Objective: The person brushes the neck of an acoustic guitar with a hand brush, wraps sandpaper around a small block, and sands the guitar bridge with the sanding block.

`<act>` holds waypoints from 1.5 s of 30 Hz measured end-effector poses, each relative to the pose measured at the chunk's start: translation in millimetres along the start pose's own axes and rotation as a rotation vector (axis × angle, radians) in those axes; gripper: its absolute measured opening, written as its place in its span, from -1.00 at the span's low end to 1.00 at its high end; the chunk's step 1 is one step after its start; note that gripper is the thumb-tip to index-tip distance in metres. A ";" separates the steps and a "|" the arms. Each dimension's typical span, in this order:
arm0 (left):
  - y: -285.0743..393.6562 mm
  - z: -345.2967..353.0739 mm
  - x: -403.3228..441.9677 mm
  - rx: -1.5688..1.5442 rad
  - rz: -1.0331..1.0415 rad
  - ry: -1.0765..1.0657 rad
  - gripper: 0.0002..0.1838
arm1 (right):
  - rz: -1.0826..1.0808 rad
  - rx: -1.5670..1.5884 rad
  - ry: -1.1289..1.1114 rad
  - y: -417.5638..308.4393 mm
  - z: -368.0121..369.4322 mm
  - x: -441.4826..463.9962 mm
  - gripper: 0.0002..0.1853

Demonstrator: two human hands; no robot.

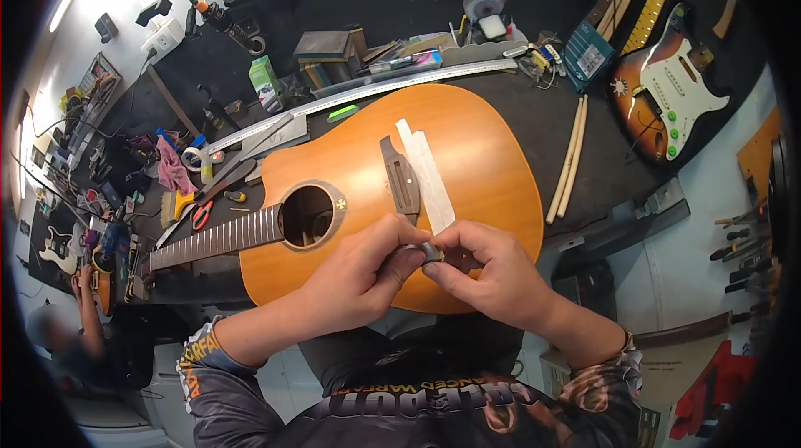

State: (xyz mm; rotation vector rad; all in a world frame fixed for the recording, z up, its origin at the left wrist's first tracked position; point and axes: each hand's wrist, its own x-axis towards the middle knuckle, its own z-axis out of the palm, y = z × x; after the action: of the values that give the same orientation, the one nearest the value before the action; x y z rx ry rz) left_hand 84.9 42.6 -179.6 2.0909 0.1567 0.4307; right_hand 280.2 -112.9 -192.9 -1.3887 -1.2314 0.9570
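An acoustic guitar body with a cutaway lies face up on the bench in front of me. Over its lower top, my left hand and my right hand meet, thumbs and fingers pinched. Between them is a small dark grey, rounded piece, mostly covered by the fingertips; its kind I cannot make out. Just beyond the hands sits the dark wooden bridge, with no strings on it. Strips of whitish tape run alongside the bridge. The soundhole lies left of it.
Two drumsticks and a sunburst electric guitar are to the right. A long metal ruler lies behind the guitar. Red-handled scissors and a brush lie left. Another person works at far left.
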 end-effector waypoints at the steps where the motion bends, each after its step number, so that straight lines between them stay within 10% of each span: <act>1: -2.0 -0.7 1.9 0.042 0.039 0.018 -0.78 | 0.010 -0.008 -0.015 -2.3 -1.7 4.6 -0.78; 26: -87.3 -72.4 55.5 0.341 0.297 -0.057 -0.50 | 0.088 -0.286 -0.733 -8.4 -77.7 187.5 -0.72; 45: -91.9 -61.8 64.9 0.412 0.226 -0.102 -0.64 | -0.501 -0.872 0.009 71.0 -23.5 282.0 -0.76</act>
State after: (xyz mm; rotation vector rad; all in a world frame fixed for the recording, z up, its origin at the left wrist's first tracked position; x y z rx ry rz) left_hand 128.2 159.0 -212.2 2.5441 -0.0586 0.4543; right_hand 363.2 162.3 -242.3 -1.5758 -1.9881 0.0289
